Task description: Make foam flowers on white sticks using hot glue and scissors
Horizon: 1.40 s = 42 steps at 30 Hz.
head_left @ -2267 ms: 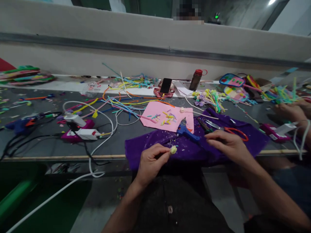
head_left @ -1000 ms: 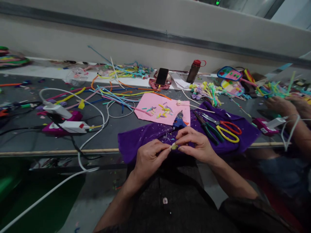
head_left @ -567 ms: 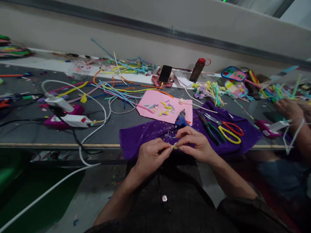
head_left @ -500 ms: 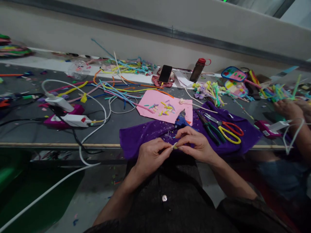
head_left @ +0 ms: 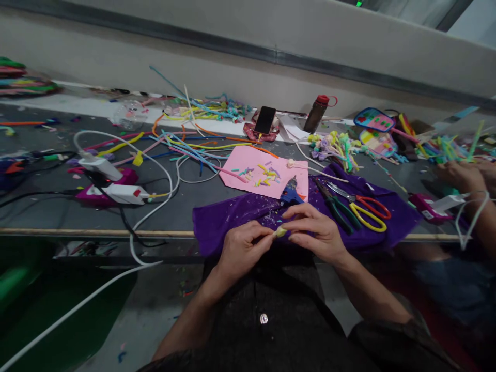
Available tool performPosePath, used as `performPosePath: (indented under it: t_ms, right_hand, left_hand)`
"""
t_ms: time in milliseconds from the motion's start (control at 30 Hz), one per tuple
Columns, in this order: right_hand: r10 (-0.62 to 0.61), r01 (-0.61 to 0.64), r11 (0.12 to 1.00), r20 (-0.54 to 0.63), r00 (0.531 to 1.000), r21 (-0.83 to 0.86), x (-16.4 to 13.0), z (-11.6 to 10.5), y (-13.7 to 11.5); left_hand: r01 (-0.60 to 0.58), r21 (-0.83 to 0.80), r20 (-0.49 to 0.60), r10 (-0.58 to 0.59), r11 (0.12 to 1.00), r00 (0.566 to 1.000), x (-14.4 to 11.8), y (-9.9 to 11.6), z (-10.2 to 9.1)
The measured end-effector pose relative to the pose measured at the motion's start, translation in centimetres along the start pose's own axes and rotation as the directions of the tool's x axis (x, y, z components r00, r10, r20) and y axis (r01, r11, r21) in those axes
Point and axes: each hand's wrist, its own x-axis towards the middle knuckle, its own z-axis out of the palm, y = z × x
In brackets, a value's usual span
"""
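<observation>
A small pale yellow fuzzy piece (head_left: 279, 232) is pinched between the fingertips of the left hand (head_left: 242, 250) and the right hand (head_left: 315, 233), just above the near edge of the purple cloth (head_left: 225, 219) that is spread on the grey surface (head_left: 58, 217). Both hands are closed on this piece, one from each side. It is judged to be very light and soft, easy to crush or bend, so it is best held gently at its two ends with the fingertips only; what is inside it cannot be told. On the cloth, one blue glue gun (head_left: 289, 195) is seen just behind the hands, and to the right one pair of dark pliers (head_left: 336, 206) lies beside two pairs of scissors, one with red handles (head_left: 374, 205) and one with yellow handles (head_left: 363, 217). One pink sheet (head_left: 242, 173) with small coloured cuttings lies behind the cloth. Further back, one phone (head_left: 265, 120) and one bottle with a red cap (head_left: 314, 112) are standing. At the far right, another person's hand (head_left: 461, 175) is partly visible.
</observation>
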Motion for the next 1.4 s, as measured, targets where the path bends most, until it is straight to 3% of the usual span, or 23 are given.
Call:
performPosePath:
  t_ms: [100, 167, 300, 400, 600, 833, 933, 1200, 1400]
  right_hand:
    - [0.093, -0.069, 0.989, -0.184, 0.979, 0.135, -0.4, 0.7, -0.1]
    - [0.178, -0.128, 0.968, -0.227, 0.957, 0.217, -0.5, 1.5, -0.2]
    - [0.345, -0.297, 0.905, -0.119, 0.931, 0.304, 0.3, 3.9, -0.4]
    - [0.382, -0.346, 0.866, -0.029, 0.924, 0.361, 1.4, 5.5, -0.5]
    - [0.357, -0.329, 0.859, 0.002, 0.934, 0.392, 2.7, 7.1, -0.1]
    - [0.394, -0.366, 0.862, -0.009, 0.919, 0.35, 2.9, 6.5, -0.3]
    - [0.4, -0.38, 0.858, 0.013, 0.916, 0.346, 2.7, 6.3, -0.2]
    - [0.375, -0.373, 0.878, 0.054, 0.926, 0.299, 2.2, 6.6, 0.2]
    - [0.368, -0.37, 0.887, 0.063, 0.928, 0.277, 2.0, 6.6, 0.4]
  left_hand:
    - [0.13, -0.195, -0.045, -0.141, 0.972, 0.989, 0.2, 0.0, -0.5]
    - [0.229, -0.375, -0.037, -0.262, 0.898, 0.964, 0.3, -0.1, -0.8]
    - [0.33, -0.688, 0.019, -0.439, 0.646, 0.898, 0.8, -0.1, -1.0]
    - [0.316, -0.765, 0.004, -0.487, 0.561, 0.873, 1.2, 0.1, -0.9]
    - [0.27, -0.793, -0.068, -0.52, 0.546, 0.851, 1.4, 0.0, -0.5]
    - [0.34, -0.819, 0.054, -0.527, 0.463, 0.848, 1.4, -0.4, -1.3]
    - [0.319, -0.838, 0.042, -0.531, 0.442, 0.846, 1.4, -0.6, -1.4]
    - [0.287, -0.789, -0.039, -0.51, 0.543, 0.859, 1.1, -1.2, -1.0]
    - [0.25, -0.782, -0.075, -0.485, 0.571, 0.871, 0.9, -1.2, -0.7]
